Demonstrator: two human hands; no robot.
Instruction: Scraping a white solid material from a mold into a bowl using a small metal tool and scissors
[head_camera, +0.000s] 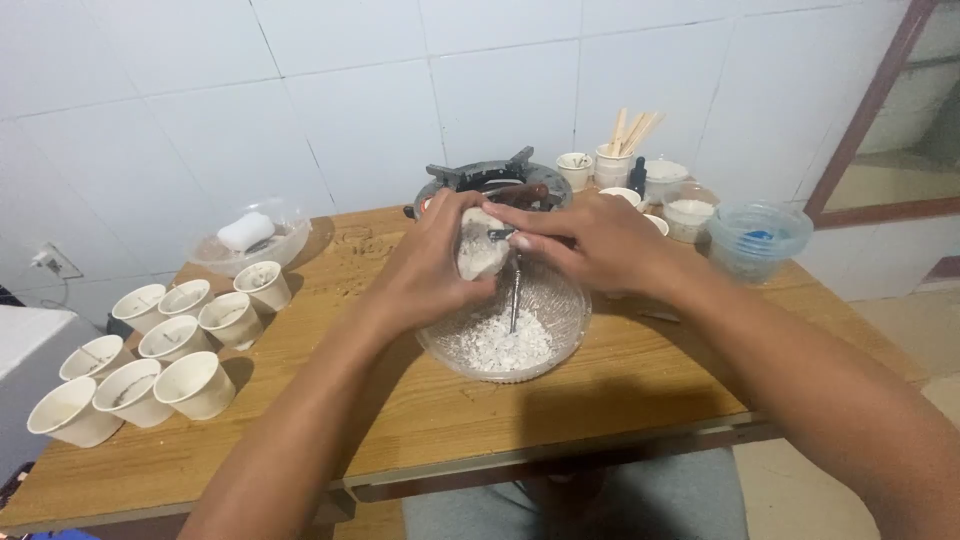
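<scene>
White wax block (480, 250) is sitting clamped in your left hand (425, 270) over the glass bowl (560, 330); your right hand (590, 240) is gripping the metal scraper (515, 295). Flakes could be spilling onto the bench (620, 390) if you're tilting outward.

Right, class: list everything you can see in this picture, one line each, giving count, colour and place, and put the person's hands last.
Table: one, wooden, against a white tiled wall.
Glass bowl: one, clear, table centre, holding white shavings.
White block: one, held over the bowl.
Metal tool: one, pointing down into the bowl.
Paper cups: nine, white, clustered on the table's left.
Lidded dish: one, clear, back left, a white roll inside.
Burner: one, dark, behind the bowl.
Wooden sticks: several, pale, in a cup at the back.
Blue tub: one, translucent, right.
Left hand: holds the block.
Right hand: holds the tool.
</scene>
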